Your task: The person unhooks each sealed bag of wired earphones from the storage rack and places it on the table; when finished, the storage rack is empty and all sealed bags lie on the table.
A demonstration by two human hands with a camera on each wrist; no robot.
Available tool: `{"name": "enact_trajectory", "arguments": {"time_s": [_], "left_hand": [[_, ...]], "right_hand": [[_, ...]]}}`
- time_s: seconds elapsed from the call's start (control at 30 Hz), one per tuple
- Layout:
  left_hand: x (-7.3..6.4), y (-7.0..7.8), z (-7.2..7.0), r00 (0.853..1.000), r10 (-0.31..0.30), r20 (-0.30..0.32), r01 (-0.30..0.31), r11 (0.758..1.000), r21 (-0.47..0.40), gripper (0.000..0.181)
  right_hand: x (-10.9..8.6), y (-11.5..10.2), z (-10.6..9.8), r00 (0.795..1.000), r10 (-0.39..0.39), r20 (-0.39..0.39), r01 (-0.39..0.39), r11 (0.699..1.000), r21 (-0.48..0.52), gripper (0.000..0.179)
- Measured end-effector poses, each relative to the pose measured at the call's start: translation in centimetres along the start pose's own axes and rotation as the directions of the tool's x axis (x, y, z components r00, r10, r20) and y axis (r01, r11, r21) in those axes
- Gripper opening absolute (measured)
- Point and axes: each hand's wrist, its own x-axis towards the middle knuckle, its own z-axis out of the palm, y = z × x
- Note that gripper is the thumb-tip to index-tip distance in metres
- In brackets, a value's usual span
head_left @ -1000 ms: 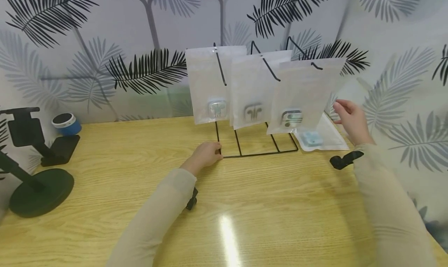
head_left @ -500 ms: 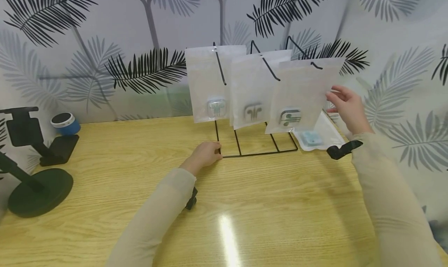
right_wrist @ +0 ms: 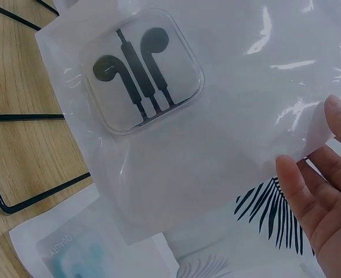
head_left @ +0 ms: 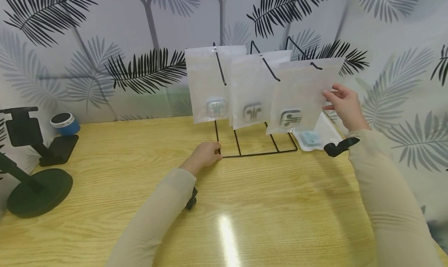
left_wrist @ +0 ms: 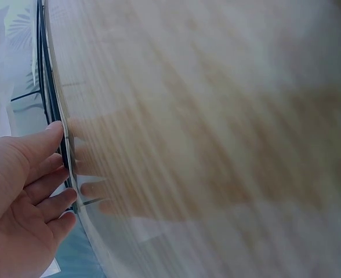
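Observation:
My left hand (head_left: 206,153) holds the front left corner of a black wire display rack (head_left: 259,154) at the table. In the left wrist view, its thumb (left_wrist: 55,132) lies on the black wire. My right hand (head_left: 346,107) is at the right edge of the front-most hanging white zip bag (right_wrist: 228,116), its thumb and fingers around that edge. Through this bag shows a clear square case with dark earphones (right_wrist: 141,75). Two more white bags, the middle bag (head_left: 250,88) and the left bag (head_left: 206,76), hang from the rack's hooks with similar cases inside.
Another white bag (head_left: 327,131) with a light blue case lies flat on the wooden table (head_left: 273,205), right of the rack. At the left stand a dark green round-based stand (head_left: 42,191), a black phone holder (head_left: 26,129) and a blue round speaker (head_left: 66,125). A leaf-patterned curtain (head_left: 115,34) hangs behind.
My right hand has moved left from beside the rack to the right edge of the front bag, which shifted slightly. The left hand stays at the rack's corner.

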Motion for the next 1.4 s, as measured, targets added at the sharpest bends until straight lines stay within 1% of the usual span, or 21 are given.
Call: {"name": "enact_trajectory", "arguments": {"time_s": [0.1,0.17,0.23,0.33,0.43,0.5,0.57,0.6,0.67,0.73,0.77,0.8,0.83,0.9,0.93,0.97,1.07,1.23,1.4], "left_hand": [[0.0,0.0,0.0,1.0,0.0,0.001,0.0,1.0,-0.002,0.046],[0.0,0.0,-0.1,1.0,0.001,0.002,-0.001,1.0,-0.003,0.046],[0.0,0.0,-0.1,1.0,0.002,0.003,-0.002,1.0,-0.005,0.046],[-0.1,0.0,-0.1,1.0,0.003,0.003,-0.003,1.0,-0.006,0.046],[-0.1,0.0,-0.1,1.0,0.005,0.0,-0.005,1.0,-0.008,0.045],[0.0,0.0,0.0,1.0,0.003,-0.002,-0.003,1.0,-0.01,0.045],[0.0,-0.1,0.0,1.0,0.001,-0.003,-0.002,1.0,-0.013,0.046],[0.1,-0.1,0.0,1.0,0.0,-0.003,0.0,1.0,-0.014,0.046],[0.1,-0.1,0.1,1.0,-0.003,0.001,0.003,1.0,-0.014,0.046],[0.1,-0.1,0.0,1.0,-0.001,0.003,0.002,1.0,-0.013,0.046],[0.1,-0.1,0.0,1.0,-0.001,0.003,0.001,1.0,-0.013,0.046],[0.1,-0.1,0.0,1.0,0.0,0.004,0.0,1.0,-0.012,0.046],[0.1,-0.1,0.0,1.0,0.0,0.004,0.0,1.0,-0.012,0.047],[0.0,-0.1,0.0,1.0,0.003,0.002,-0.003,1.0,-0.014,0.046],[0.0,-0.1,0.0,1.0,0.004,0.002,-0.004,1.0,-0.014,0.046],[0.0,-0.1,-0.1,1.0,0.004,0.002,-0.003,1.0,-0.015,0.046],[0.0,0.0,-0.1,1.0,0.001,0.003,-0.001,1.0,-0.017,0.046],[0.0,0.0,-0.2,1.0,-0.005,0.006,0.005,1.0,-0.018,0.047],[0.0,0.1,-0.2,1.0,-0.006,0.005,0.006,1.0,-0.019,0.047]], "right_hand": [[0.0,0.1,0.0,1.0,-0.016,-0.002,0.016,0.998,0.066,0.029],[0.0,0.1,0.0,1.0,-0.021,0.003,0.02,0.991,0.131,0.016],[-0.1,0.1,0.0,1.0,-0.03,0.007,0.028,0.985,0.172,0.01],[0.0,0.5,-0.1,0.999,-0.038,0.007,0.036,0.978,0.204,0.006],[1.2,2.3,-0.9,0.998,-0.056,0.012,0.053,0.987,0.152,0.011],[3.3,5.3,-2.1,0.997,-0.064,0.043,0.053,0.975,0.215,0.013],[4.7,7.4,-3.0,0.995,-0.074,0.068,0.054,0.963,0.263,0.012],[4.9,7.7,-3.2,0.995,-0.07,0.07,0.049,0.964,0.261,0.01],[4.5,7.2,-2.9,0.997,-0.065,0.051,0.048,0.957,0.287,0.005],[2.4,4.6,-1.8,0.998,-0.058,0.012,0.053,0.972,0.229,0.002],[1.7,3.6,-1.4,0.998,-0.055,0.005,0.052,0.972,0.23,0.006],[0.6,2.2,-0.8,0.999,-0.049,-0.012,0.05,0.977,0.206,0.008],[-0.1,1.4,-0.5,0.999,-0.041,-0.011,0.042,0.97,0.24,0.011],[-1.0,0.2,-0.1,0.999,-0.032,-0.017,0.036,0.966,0.254,0.015],[-1.3,-0.2,0.1,0.999,-0.027,-0.025,0.032,0.969,0.246,0.016],[-1.4,-0.3,0.2,0.999,-0.021,-0.032,0.029,0.968,0.248,0.017],[-1.6,-0.4,0.4,0.997,-0.021,-0.072,0.035,0.981,0.193,0.013],[-1.9,-0.3,0.2,0.996,-0.025,-0.087,0.04,0.985,0.169,0.006],[-2.1,-0.2,0.1,0.994,-0.03,-0.107,0.043,0.991,0.123,0.005]]}}
